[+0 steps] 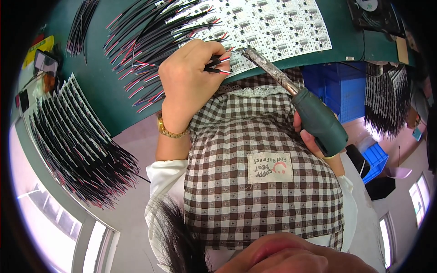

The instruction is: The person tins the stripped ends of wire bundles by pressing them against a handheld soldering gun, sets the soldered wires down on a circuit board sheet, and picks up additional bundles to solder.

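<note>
The left hand (189, 79) rests at the near edge of the green table (104, 98), its fingers curled tight and pinching a black wire with a red-and-white tip (218, 66) between thumb and forefinger. The wire's bare end points toward the white circuit board (273, 25), which lies flat on the table just beyond the knuckles and carries rows of small grey parts. The right hand (312, 139) is lower and to the right, wrapped closed around the dark green handle of a soldering iron (314, 116); only the thumb and part of the palm show behind the handle. The iron's crusted metal shaft slants up and to the left, and its tip meets the board's near edge right beside the held wire end. A loose heap of black wires (145, 41) with red and white ends fans out on the table behind the left hand, touching the board's left side. Further left, a row of narrow boards with wires attached (75, 141) is stacked overlapping along the table edge, their black leads hanging off toward the floor. A gold bracelet (170, 132) circles the left wrist. A brown-and-white checked apron (259, 182) with a small cloth patch covers the person's front below both hands. A blue plastic crate (343, 91) sits under the table on the right, and another bunch of black wires (384, 102) hangs near it.
</note>
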Motion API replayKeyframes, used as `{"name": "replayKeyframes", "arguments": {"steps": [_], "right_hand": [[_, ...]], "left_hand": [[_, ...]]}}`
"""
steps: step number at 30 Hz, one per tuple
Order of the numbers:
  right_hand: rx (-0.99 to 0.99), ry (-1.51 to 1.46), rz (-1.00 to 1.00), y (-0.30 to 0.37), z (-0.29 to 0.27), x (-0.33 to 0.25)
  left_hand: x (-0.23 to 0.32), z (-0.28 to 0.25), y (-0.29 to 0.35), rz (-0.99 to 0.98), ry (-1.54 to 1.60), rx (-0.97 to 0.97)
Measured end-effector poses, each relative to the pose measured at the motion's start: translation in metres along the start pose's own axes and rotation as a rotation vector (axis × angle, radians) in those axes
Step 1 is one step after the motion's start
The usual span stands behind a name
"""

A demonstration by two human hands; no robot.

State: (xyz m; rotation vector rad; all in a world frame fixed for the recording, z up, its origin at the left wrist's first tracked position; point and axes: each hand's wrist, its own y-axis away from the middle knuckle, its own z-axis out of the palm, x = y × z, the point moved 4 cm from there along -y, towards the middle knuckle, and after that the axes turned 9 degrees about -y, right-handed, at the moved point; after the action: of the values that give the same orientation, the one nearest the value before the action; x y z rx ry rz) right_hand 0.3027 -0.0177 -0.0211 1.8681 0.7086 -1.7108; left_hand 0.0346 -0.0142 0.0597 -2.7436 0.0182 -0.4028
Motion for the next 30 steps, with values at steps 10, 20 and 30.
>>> {"name": "replayKeyframes", "arguments": {"steps": [10, 20, 30], "right_hand": [[0.066, 0.165, -0.105, -0.007, -0.005, -0.015], [0.045, -0.467, 0.078, 0.008, -0.003, -0.014], [0.022, -0.512, 0.235, 0.013, 0.002, -0.008]], "left_hand": [[0.002, 0.002, -0.003, 0.033, 0.007, 0.025], [0.000, 0.002, 0.000, 0.037, -0.020, 0.024], [-0.001, -0.007, -0.011, -0.146, 0.022, -0.231]]}}
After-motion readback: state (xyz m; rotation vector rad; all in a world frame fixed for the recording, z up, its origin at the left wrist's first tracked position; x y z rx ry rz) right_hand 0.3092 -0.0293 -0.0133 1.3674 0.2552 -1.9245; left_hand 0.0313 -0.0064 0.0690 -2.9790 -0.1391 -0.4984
